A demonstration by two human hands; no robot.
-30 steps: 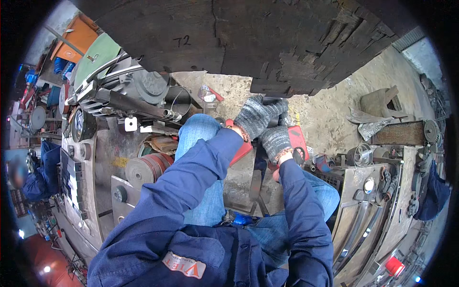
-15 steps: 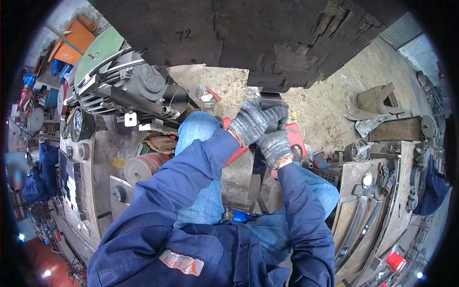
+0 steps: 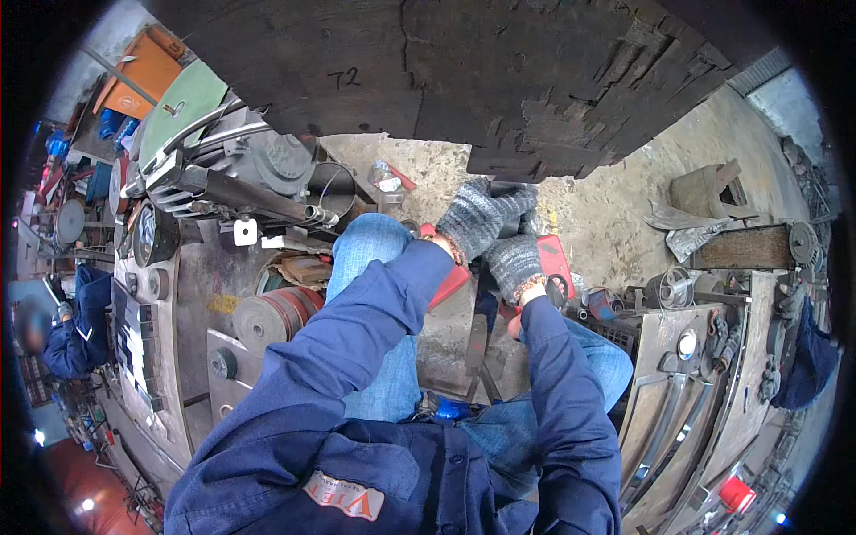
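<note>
So the thing in the gloves is a dark metal piece (image 3: 506,188), a bit off centre toward 1 o'clock, between the knees. Its long axis runs roughly 12 to 6, with the far end pointing at 12, close up by the ragged lower edge of a big dark board (image 3: 428,80); can't tell if they touch. What shows of it looks flat, narrow and dark grey to black, but the gloves cover most of it, so no idea of the full shape. The left hand (image 3: 480,218), in a speckled grey knit glove, is clamped over it with the fingers wrapping across toward 2 o'clock. The right hand (image 3: 517,265), same sort of glove, sits just below around 5 o'clock, fingers bunched up against the piece; can't tell how tightly it grips. Red parts flank the gloves, one (image 3: 450,285) at 7 and another (image 3: 555,260) at 3. Further out there's a grimy motor (image 3: 272,160) at 10, a fat grey-and-red roll (image 3: 267,319) between 8 and 9, a workbench (image 3: 646,343) at 4 with curved metal strips (image 3: 658,428) on it, and another person in blue (image 3: 71,343) toward 9.
</note>
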